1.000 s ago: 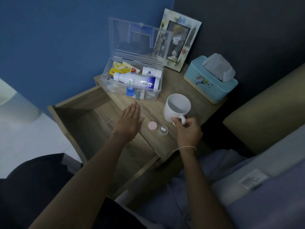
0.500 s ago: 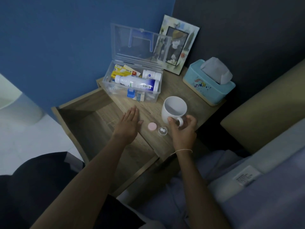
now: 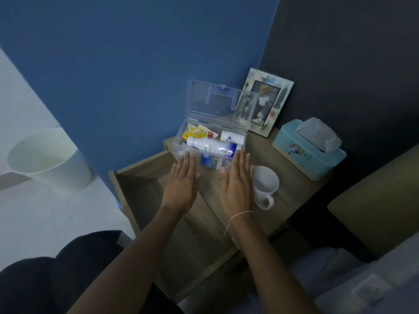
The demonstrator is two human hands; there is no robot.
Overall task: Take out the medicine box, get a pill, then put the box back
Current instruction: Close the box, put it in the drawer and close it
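Observation:
The clear plastic medicine box (image 3: 181, 141) stands on the wooden nightstand with its lid (image 3: 217, 103) propped open. Inside lie a white bottle with a blue label (image 3: 213, 146), a second white bottle (image 3: 232, 138) and yellow packets (image 3: 196, 133). My left hand (image 3: 182, 184) is flat and open, fingertips at the box's front left corner. My right hand (image 3: 237, 184) is flat and open too, fingertips at the box's front right corner. Neither hand holds anything. The pink pill cap and small clear cup are hidden under my hands.
A white mug (image 3: 265, 184) stands just right of my right hand. A blue tissue box (image 3: 308, 152) and a picture frame (image 3: 267, 103) sit at the back right. The nightstand drawer (image 3: 140, 191) is pulled open on the left. A white bin (image 3: 45, 157) stands on the floor.
My right hand let go of the mug handle and moved left and forward. Both hands now reach flat toward the front of the medicine box. The view tilted up.

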